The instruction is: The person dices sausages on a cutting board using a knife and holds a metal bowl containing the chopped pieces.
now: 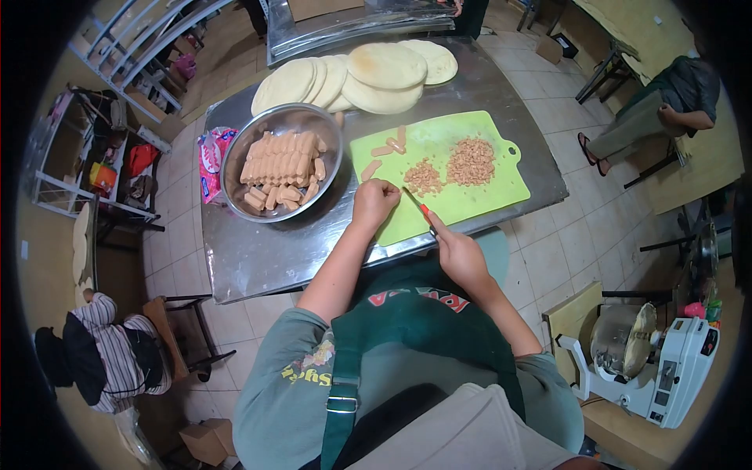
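Observation:
My right hand (459, 254) is wrapped round the red handle of a knife (418, 205), its blade pointing up and left over the green cutting board (470, 205). At the board's left edge my left hand (376, 204) is closed with its fingers curled; what it holds is hidden. Near the blade tip lies a small pile of chopped sausage (424, 178), with a larger pile (470, 161) to its right. Several uncut sausage pieces (371, 170) rest at the board's upper left. A steel bowl (334, 174) left of the board holds many sausages (282, 160).
Round flatbreads (388, 66) lie along the metal table's (235, 270) far side. A pink packet (211, 160) touches the bowl's left. One person (117, 352) is at the lower left, another (674, 102) at the upper right. A mixer (658, 360) stands lower right.

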The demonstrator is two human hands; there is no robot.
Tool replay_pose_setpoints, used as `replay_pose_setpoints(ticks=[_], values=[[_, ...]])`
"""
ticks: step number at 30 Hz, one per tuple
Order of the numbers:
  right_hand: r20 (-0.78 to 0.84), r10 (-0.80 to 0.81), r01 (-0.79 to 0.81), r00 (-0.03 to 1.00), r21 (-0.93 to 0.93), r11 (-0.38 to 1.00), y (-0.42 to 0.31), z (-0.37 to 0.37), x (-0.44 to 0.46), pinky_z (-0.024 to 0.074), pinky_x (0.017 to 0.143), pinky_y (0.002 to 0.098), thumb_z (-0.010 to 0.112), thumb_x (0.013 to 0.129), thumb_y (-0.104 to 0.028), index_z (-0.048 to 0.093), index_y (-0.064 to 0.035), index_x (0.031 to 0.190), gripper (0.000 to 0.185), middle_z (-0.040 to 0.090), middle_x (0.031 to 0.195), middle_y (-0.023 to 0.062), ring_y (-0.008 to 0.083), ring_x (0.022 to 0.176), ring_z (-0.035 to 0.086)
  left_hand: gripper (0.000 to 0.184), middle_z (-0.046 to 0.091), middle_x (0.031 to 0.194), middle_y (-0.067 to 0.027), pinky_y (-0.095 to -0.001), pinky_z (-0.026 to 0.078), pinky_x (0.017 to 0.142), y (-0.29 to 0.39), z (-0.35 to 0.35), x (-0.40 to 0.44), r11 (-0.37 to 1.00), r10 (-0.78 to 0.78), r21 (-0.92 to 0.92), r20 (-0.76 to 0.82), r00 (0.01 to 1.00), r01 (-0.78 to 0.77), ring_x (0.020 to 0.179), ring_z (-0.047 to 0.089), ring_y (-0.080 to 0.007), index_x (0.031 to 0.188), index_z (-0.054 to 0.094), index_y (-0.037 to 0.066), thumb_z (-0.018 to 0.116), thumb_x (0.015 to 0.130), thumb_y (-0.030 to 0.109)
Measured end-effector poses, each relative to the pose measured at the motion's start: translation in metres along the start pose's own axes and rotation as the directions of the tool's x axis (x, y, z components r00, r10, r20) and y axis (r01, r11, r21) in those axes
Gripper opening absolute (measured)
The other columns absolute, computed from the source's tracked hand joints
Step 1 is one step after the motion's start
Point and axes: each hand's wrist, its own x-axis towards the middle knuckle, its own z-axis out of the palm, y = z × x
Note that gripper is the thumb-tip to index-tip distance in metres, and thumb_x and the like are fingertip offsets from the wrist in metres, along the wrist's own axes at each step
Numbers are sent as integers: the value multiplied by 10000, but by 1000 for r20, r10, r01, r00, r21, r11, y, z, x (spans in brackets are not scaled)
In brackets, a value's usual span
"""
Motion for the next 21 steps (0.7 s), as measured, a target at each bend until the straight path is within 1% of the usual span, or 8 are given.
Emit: replay_pose_setpoints(ticks=[7, 11, 12, 14, 16, 17, 19, 21], values=[[98, 63, -52, 993, -114, 992, -2, 5, 0, 453, 638, 446, 472, 853, -74, 456, -159, 1315, 470, 579, 732, 232, 387, 692, 579, 174, 652, 694, -149, -340, 511, 629, -1, 3, 0, 1000, 15, 22, -23, 1000, -15, 644, 652, -259, 770, 698, 20, 701, 692, 176], [-25, -37, 38, 999, 70, 997, 10, -5, -12, 453, 642, 455, 471, 854, -92, 457, -186, 1316, 472, 574, 702, 215, 380, 667, 572, 152, 652, 707, -150, -348, 509, 647, 2, 4, 1, 999, 13, 40, -13, 1000, -13, 650, 646, -263, 780, 699, 19, 671, 718, 154], [-51, -64, 70, 997, 137, 988, 12, -9, -13, 452, 650, 460, 468, 854, -106, 462, -206, 1312, 469, 571, 682, 200, 372, 655, 568, 149, 651, 735, -160, -344, 506, 668, 2, 5, 2, 995, 89, 35, -3, 996, -89, 682, 642, -268, 811, 696, 17, 647, 738, 139], [-46, -20, 24, 999, 86, 996, 12, -21, -15, 453, 656, 455, 472, 857, -108, 470, -239, 1306, 467, 567, 704, 188, 360, 674, 570, 152, 650, 763, -170, -340, 503, 690, 0, 6, 4, 986, 165, 31, 5, 986, -165, 714, 639, -274, 841, 694, 16, 624, 759, 123], [-44, 28, -26, 999, 35, 999, 9, -32, -13, 454, 663, 451, 476, 861, -110, 478, -273, 1299, 468, 564, 725, 176, 348, 694, 573, 218, 639, 959, -174, -351, 466, 806, 4, 9, 6, 955, 276, -87, -78, 958, -283, 879, 604, -301, 986, 669, 47, 579, 793, 93], [-60, 56, -61, 997, -95, 994, 7, -37, -12, 455, 656, 438, 491, 854, -114, 500, -296, 1279, 463, 551, 736, 155, 330, 710, 572, 218, 639, 959, -174, -351, 466, 806, 6, 11, 6, 954, 279, -88, -75, 957, -285, 879, 604, -301, 986, 669, 47, 579, 793, 93], [-83, 82, -98, 993, -222, 970, 10, -39, -8, 456, 650, 425, 506, 847, -118, 522, -318, 1259, 459, 538, 747, 135, 312, 727, 570, 324, 529, 1202, -159, -432, 384, 928, 18, 8, -1, 918, 391, -26, -97, 915, -395, 1115, 486, -348, 1117, 618, 127, 593, 801, 193], [-157, -58, -1, 986, -348, 938, 19, -37, -3, 446, 661, 401, 553, 828, -143, 557, -297, 1235, 435, 502, 759, 100, 286, 753, 553, 365, 449, 1291, -150, -478, 313, 979, 26, 9, -6, 893, 447, 58, -5, 894, -446, 1196, 396, -371, 1175, 584, 171, 584, 821, 262]])
